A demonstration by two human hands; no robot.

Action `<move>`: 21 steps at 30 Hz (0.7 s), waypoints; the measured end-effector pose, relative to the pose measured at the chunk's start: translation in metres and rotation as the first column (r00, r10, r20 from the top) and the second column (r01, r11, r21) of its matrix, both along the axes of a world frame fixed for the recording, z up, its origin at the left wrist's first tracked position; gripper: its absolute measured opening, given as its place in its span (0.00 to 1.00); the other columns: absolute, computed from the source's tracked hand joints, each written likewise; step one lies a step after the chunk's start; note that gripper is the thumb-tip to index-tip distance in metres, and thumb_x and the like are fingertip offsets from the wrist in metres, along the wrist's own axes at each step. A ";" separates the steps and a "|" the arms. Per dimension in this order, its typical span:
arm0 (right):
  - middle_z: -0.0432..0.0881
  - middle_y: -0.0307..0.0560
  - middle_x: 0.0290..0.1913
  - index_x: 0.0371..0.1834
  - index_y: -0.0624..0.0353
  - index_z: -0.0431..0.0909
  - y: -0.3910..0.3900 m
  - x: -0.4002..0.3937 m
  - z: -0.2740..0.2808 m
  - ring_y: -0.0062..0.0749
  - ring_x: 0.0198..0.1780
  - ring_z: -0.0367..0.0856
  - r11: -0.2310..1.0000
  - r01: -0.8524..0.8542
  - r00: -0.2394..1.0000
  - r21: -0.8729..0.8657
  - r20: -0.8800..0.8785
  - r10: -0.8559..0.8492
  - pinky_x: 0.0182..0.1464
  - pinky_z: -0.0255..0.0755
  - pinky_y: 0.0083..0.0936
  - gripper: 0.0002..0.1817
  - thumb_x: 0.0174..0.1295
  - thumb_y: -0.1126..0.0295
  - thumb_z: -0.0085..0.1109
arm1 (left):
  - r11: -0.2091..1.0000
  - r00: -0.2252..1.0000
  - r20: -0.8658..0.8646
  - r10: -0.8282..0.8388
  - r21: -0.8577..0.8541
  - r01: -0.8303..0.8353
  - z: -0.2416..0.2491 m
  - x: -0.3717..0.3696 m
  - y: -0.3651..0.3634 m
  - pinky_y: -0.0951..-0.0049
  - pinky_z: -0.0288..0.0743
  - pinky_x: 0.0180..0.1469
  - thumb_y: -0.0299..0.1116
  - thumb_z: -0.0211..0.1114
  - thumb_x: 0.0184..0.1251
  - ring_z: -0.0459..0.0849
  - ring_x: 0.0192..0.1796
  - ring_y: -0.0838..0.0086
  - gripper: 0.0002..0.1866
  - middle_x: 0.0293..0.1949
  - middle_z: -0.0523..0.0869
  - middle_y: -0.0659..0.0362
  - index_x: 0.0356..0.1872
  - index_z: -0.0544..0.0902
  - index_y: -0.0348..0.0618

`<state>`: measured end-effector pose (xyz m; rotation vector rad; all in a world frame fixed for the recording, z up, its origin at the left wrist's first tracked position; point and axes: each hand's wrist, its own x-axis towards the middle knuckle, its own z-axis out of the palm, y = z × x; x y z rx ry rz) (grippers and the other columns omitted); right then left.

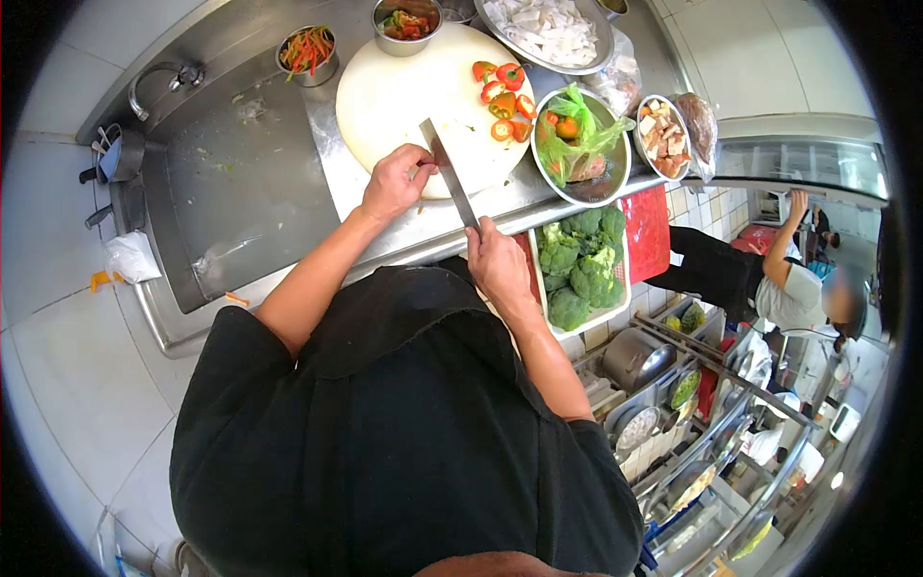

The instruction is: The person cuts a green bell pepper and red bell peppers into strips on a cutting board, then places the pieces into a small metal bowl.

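Observation:
A kitchen knife is gripped by its handle in my right hand, its blade angled up and left over the near edge of a round white cutting board. Curled fingers of my left hand sit just left of the blade, at the board's near edge. Whatever those fingers pinch, if anything, is too small to make out. Several cut red and orange peppers lie on the board's right side.
A sink is at left. Metal bowls of pepper strips and pepper pieces stand behind. To the right are a bowl with a green bag, a broccoli crate and a plate of white strips. Another person stands far right.

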<state>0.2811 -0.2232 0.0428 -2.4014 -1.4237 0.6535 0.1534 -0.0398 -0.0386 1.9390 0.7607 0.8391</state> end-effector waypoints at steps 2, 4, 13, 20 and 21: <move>0.86 0.66 0.29 0.43 0.61 0.77 -0.007 -0.005 -0.009 0.66 0.34 0.87 1.000 0.000 0.999 -0.020 0.035 0.001 0.40 0.79 0.61 0.13 0.76 0.61 0.55 | 1.000 0.999 -0.032 0.016 0.018 -0.015 0.001 -0.001 -0.001 0.68 0.83 0.50 0.21 0.70 0.64 0.90 0.42 0.63 0.05 0.39 0.89 0.53 0.39 0.86 0.35; 0.86 0.65 0.28 0.44 0.62 0.78 -0.011 -0.011 -0.011 0.64 0.33 0.87 1.000 -0.010 0.997 -0.023 0.074 0.012 0.40 0.80 0.61 0.13 0.76 0.61 0.55 | 0.999 0.999 -0.002 0.033 -0.004 -0.033 0.002 0.001 -0.002 0.68 0.83 0.48 0.21 0.69 0.65 0.90 0.42 0.64 0.05 0.37 0.88 0.53 0.40 0.85 0.35; 0.86 0.72 0.38 0.52 0.68 0.80 -0.009 0.024 -0.014 0.70 0.47 0.86 0.986 0.082 0.949 -0.142 -0.291 -0.121 0.51 0.77 0.60 0.19 0.77 0.59 0.55 | 0.961 0.992 -0.009 0.127 -0.248 -0.125 -0.012 -0.008 0.021 0.72 0.81 0.41 0.24 0.64 0.64 0.87 0.37 0.70 0.07 0.35 0.87 0.52 0.41 0.84 0.36; 0.85 0.70 0.31 0.43 0.64 0.77 0.012 -0.007 0.010 0.72 0.39 0.85 1.000 0.017 0.994 -0.025 -0.110 -0.020 0.44 0.77 0.62 0.15 0.76 0.60 0.55 | 1.000 0.932 -0.361 -0.010 0.021 0.019 0.000 -0.040 0.028 0.60 0.83 0.46 0.30 0.66 0.66 0.87 0.39 0.55 0.07 0.38 0.86 0.51 0.40 0.87 0.39; 0.85 0.70 0.31 0.42 0.63 0.77 0.016 -0.010 0.010 0.72 0.38 0.85 1.000 -0.012 0.996 -0.020 -0.089 0.010 0.44 0.77 0.62 0.14 0.76 0.61 0.55 | 0.998 0.918 -0.397 -0.001 0.064 0.029 0.001 -0.038 0.027 0.58 0.83 0.47 0.31 0.66 0.66 0.87 0.40 0.53 0.07 0.39 0.86 0.51 0.40 0.87 0.40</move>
